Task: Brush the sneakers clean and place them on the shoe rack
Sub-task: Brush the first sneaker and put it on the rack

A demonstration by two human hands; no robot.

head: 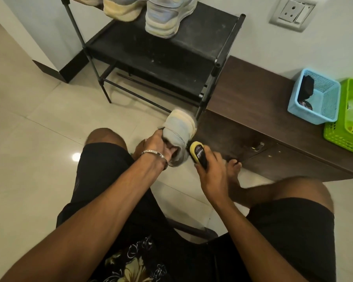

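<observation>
A pale grey sneaker [178,129] is held up in front of my knees, its toe pointing away from me. My left hand [158,146] grips it at the heel opening, fingers tucked inside. My right hand [211,169] grips a yellow and black brush [198,153] whose head touches the sneaker's right side. On the black shoe rack [151,49] stands another pale sneaker [167,16] with a cream shoe [120,9] to its left.
A low dark wooden cabinet [263,110] runs along the wall to the right of the rack. On it stand a blue basket [314,98] and a green basket [348,119]. A wall socket [293,13] is above. Glossy floor tiles lie to the left.
</observation>
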